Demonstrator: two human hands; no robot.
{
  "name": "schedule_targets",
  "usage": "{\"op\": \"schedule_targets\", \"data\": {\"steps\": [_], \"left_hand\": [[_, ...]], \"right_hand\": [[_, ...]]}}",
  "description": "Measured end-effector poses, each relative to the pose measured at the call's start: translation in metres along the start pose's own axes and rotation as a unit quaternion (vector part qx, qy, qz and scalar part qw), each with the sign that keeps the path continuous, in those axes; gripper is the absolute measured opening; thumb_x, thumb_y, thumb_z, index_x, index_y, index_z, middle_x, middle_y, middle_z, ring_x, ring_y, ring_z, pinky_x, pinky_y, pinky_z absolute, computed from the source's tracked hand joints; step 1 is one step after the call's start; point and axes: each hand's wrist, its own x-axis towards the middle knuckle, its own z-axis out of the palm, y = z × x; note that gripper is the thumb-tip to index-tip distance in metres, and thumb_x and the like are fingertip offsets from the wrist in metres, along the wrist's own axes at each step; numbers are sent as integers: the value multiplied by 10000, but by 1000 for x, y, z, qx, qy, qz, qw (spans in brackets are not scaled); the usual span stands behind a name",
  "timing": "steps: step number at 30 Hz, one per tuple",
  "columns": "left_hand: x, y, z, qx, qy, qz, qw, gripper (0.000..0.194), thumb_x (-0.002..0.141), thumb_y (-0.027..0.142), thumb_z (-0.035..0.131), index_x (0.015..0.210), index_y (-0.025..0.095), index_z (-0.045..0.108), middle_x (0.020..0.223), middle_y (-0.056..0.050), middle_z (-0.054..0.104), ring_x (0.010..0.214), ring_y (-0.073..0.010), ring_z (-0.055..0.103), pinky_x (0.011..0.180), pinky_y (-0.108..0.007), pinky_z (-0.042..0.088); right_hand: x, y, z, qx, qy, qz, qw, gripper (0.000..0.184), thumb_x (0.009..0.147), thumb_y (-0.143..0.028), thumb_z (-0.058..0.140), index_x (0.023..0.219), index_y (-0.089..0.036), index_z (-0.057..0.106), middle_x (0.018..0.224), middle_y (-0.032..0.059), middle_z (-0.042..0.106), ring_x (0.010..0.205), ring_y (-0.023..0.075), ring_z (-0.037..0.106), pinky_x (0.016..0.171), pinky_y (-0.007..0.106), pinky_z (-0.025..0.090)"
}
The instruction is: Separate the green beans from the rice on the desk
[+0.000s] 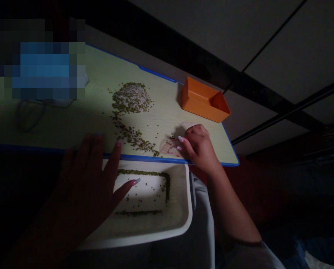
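Observation:
My left hand (pixel 90 175) lies flat with fingers spread over the table's front edge and the left rim of a white tray (pixel 180 220); the thumb reaches over the tray. The tray holds green beans (pixel 143 173) gathered along its inner edges. My right hand (pixel 199 145) rests near the table's front right, fingers curled and pressing on a thin clear sheet with red print (pixel 168 147). A trail of green beans (pixel 133 136) runs from a pile of mixed beans and pale grains (pixel 131 97) toward that hand.
An orange box (pixel 204 100) stands at the back right of the pale, blue-edged table (pixel 71 119). A white object and a cable (pixel 29 116) lie at the left. The room around is dark.

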Motion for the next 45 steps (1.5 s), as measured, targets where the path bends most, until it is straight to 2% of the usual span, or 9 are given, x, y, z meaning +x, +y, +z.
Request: {"op": "schedule_targets", "data": {"steps": [4,9,18,28,35,45], "left_hand": [[1,0,-2,-2,-1,5,1000,959,739,651,554,1502,180,215,1591,-281,225,1484,-457,198,1171,-671,186],[3,2,-2,-3,-10,-4,1000,969,702,632,614,1468,124,306,1562,-316,264,1475,-471,211,1171,-666,187],[0,1,-2,-4,0,11,1000,1011,706,629,623,1506,181,197,1593,-287,206,1482,-467,190,1161,-688,199],[1,3,-4,7,-8,4,1000,972,731,648,567,1502,174,212,1590,-285,221,1485,-459,191,1170,-666,196],[3,3,-5,7,-15,-5,1000,1023,659,604,674,1483,150,270,1570,-307,253,1472,-473,219,1163,-669,198],[3,4,-4,11,-19,-2,1000,1009,678,623,653,1475,124,286,1561,-323,256,1473,-473,215,1168,-665,187]], "right_hand": [[2,-2,1,-4,0,-1,1000,296,969,-365,474,759,-206,610,813,70,582,898,234,485,811,392,366],[7,-4,4,-13,5,-4,1000,285,962,-353,483,751,-212,613,811,70,577,885,236,484,812,392,359],[9,-2,7,-21,17,5,1000,276,959,-346,484,743,-222,604,793,65,568,876,238,478,803,388,362],[13,-3,5,12,19,9,1000,302,960,-357,474,720,-214,587,798,70,573,879,232,481,814,390,375],[11,-3,4,16,-1,-4,1000,296,961,-354,477,745,-206,615,811,70,580,900,236,489,834,400,365],[15,-5,9,5,-11,-12,1000,308,969,-347,473,736,-197,607,818,71,584,898,229,490,830,388,356]]}}
